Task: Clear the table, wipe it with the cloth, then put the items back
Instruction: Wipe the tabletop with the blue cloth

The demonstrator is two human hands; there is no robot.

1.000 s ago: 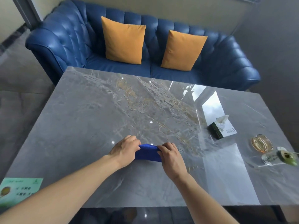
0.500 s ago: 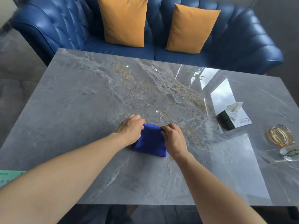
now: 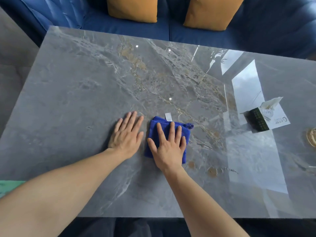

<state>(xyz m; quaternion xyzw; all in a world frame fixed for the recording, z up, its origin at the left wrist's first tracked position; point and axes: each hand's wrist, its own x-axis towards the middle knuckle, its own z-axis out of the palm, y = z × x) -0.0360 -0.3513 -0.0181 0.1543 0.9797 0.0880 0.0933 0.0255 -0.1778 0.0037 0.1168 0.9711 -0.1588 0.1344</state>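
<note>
A folded blue cloth with a white tag lies flat on the grey marble table, near the front middle. My right hand presses flat on the cloth, fingers spread. My left hand rests flat on the bare table just left of the cloth, not touching it. A tissue box with a tissue sticking up sits at the right. A glass ashtray shows at the right edge, partly cut off.
A blue sofa with two orange cushions stands behind the table's far edge. A green card lies at the front left corner, partly hidden by my left arm. Grey floor lies to the left.
Both hands let go of the cloth's edges. The folded cloth now lies flat under my right palm and my left hand moved off it onto the table. The view tilted down.
</note>
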